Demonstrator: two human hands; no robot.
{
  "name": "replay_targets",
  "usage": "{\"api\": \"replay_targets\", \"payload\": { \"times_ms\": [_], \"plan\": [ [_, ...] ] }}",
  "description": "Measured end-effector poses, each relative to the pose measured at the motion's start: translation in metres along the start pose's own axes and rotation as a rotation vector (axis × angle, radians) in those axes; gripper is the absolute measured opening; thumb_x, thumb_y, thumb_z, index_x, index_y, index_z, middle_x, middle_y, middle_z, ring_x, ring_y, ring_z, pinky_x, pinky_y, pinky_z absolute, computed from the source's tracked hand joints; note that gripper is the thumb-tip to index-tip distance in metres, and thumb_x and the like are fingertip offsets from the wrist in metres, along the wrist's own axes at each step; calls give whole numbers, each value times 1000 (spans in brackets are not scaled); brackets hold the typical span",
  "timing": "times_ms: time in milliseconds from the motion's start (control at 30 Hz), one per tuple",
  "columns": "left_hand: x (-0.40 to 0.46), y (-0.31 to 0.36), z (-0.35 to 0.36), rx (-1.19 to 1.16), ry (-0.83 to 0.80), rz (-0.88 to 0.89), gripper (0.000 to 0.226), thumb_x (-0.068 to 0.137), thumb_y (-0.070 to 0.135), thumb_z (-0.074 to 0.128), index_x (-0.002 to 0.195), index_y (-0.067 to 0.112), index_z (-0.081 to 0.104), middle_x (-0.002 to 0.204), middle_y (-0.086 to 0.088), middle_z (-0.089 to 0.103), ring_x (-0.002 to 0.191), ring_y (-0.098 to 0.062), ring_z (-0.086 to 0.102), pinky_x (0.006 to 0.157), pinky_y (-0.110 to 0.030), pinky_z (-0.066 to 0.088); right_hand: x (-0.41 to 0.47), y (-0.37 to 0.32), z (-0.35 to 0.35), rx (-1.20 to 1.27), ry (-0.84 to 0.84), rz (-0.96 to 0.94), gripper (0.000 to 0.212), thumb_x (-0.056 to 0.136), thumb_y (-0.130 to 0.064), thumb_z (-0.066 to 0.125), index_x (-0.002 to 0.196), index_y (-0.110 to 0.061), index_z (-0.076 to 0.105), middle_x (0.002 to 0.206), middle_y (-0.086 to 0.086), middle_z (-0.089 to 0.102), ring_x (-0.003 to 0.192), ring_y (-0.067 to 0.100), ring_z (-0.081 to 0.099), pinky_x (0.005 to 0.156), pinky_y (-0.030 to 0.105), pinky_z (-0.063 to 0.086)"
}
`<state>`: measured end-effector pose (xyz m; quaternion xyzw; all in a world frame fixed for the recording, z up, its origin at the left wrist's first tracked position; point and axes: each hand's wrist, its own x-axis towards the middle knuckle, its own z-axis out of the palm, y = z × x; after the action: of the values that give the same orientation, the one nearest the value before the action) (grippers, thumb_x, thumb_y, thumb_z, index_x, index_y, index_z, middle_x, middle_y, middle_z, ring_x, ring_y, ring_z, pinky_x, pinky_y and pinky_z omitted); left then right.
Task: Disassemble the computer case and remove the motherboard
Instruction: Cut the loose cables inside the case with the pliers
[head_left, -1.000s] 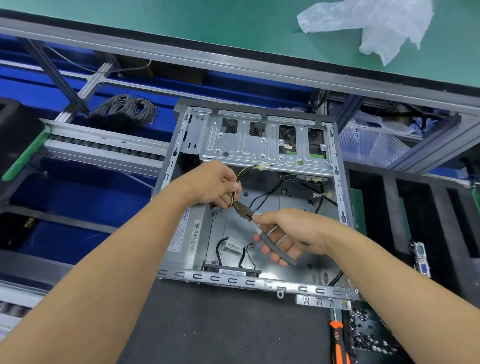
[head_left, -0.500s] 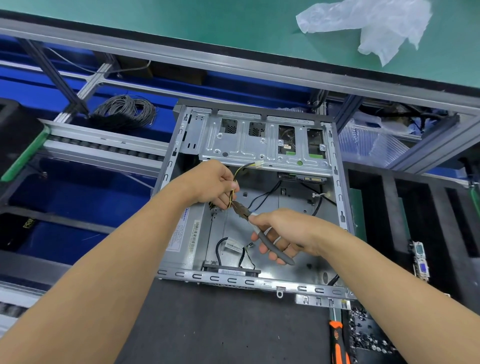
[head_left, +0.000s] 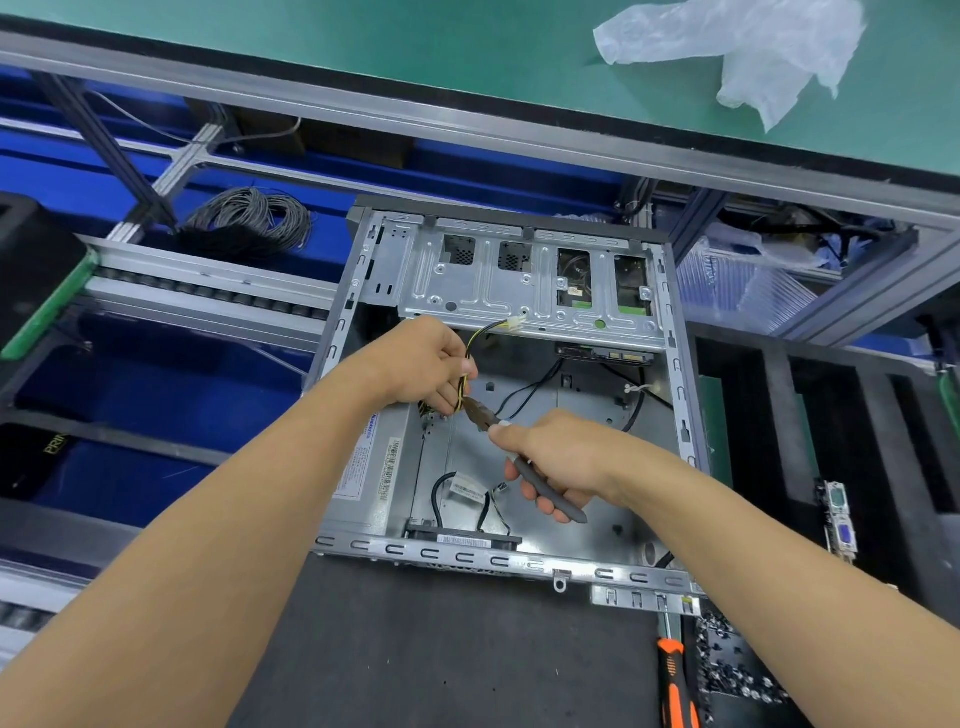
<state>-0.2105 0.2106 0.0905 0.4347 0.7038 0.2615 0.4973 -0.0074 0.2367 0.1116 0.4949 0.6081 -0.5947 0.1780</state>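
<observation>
A crumpled plastic bag (head_left: 737, 49) lay on the green bench (head_left: 363, 57) ahead of me. A coil of grey wire (head_left: 249, 221) sat far left; an orange-handled screwdriver (head_left: 675, 686) lay beside loose screws (head_left: 727, 660).

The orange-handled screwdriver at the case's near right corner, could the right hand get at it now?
Probably not right away: the right hand grips grey-handled cutters. The orange-handled screwdriver itself lies uncovered.
</observation>
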Motion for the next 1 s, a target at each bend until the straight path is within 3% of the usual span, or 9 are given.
{"api": "replay_targets", "payload": {
  "times_ms": [667, 867, 1000],
  "plan": [
    [2, -2, 0, -23, 5, -9, 18, 98, 10, 55, 89, 2, 68, 80, -13, 74, 69, -30, 73, 65, -33, 61, 9, 11, 4, -68, 61, -99, 55, 92, -61, 49, 74, -9, 59, 49, -1, 55, 40, 19, 50, 41, 25, 43],
    [2, -3, -2, -45, 15, -30, 19, 99, 8, 51, 93, -2, 66, 78, -11, 74, 70, -32, 73, 64, -33, 60, 8, 11, 0, 12, 5, -50, 61, 88, -66, 51, 90, -8, 66, 64, 2, 67, 51, 17, 61, 48, 26, 52],
    [0, -1, -1, -54, 21, -23, 17, 98, 8, 54, 91, 0, 67, 79, -12, 74, 69, -30, 73, 62, -31, 60, 7, 12, -1, 77, -32, 0, 62, 86, -66, 55, 97, -7, 69, 80, 8, 75, 64, 22, 71, 61, 36, 60]
  ]
}}
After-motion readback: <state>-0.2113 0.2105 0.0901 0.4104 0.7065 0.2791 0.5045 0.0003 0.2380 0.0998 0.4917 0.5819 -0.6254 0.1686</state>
